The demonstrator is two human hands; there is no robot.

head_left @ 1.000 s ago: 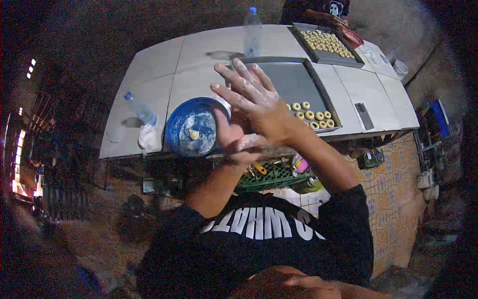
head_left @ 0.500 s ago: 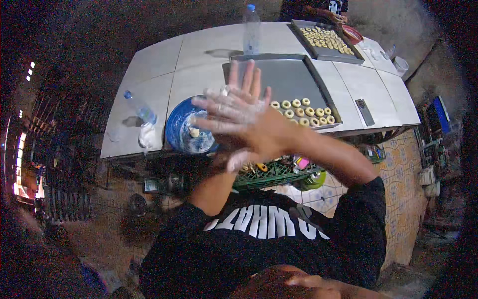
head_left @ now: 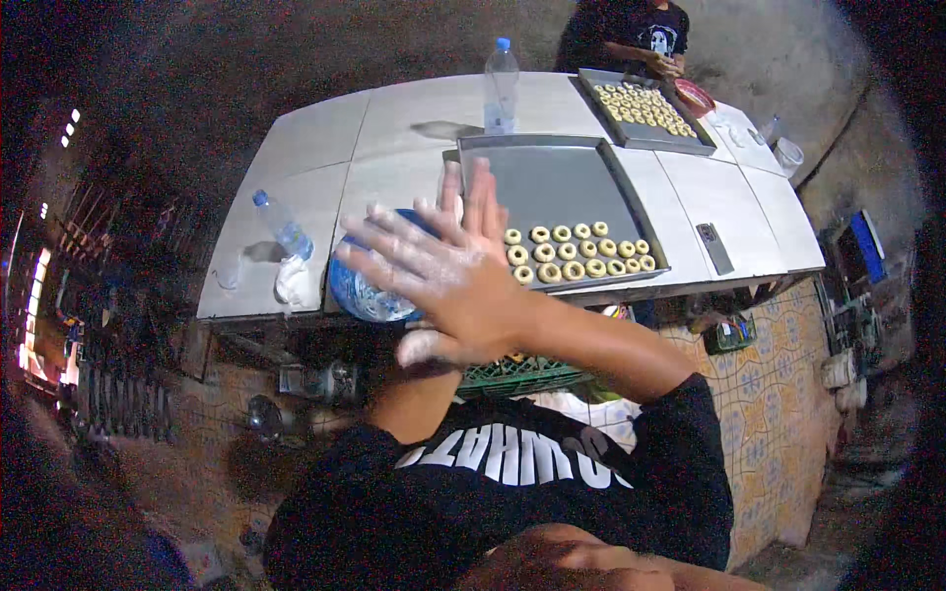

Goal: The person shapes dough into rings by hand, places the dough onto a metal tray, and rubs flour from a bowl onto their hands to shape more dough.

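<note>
Over the near edge of the table, my right hand (head_left: 439, 281) lies flat across my left hand (head_left: 480, 205), palm toward palm. Fingers on both are stretched out and dusted with white flour. The left hand's palm is mostly covered by the right, and anything between the palms is hidden. Below and left of them sits a blue bowl (head_left: 347, 295) with white flour in it, partly covered by my fingers. Just beyond the hands is a metal tray (head_left: 562, 182), its near part lined with rows of dough rings (head_left: 574, 271).
Two plastic bottles stand on the table: a tall one (head_left: 501, 94) behind the tray, another (head_left: 284, 227) at left beside a white crumpled bag (head_left: 296, 284). A phone (head_left: 714, 248) lies right. Far off, a person (head_left: 631, 39) stands by a fuller tray (head_left: 680, 146). A green crate (head_left: 522, 374) is below.
My right hand has slid left and turned across the left hand, its fingers spreading more. The whole view has shifted, so the table sits lower and more of the person opposite shows.
</note>
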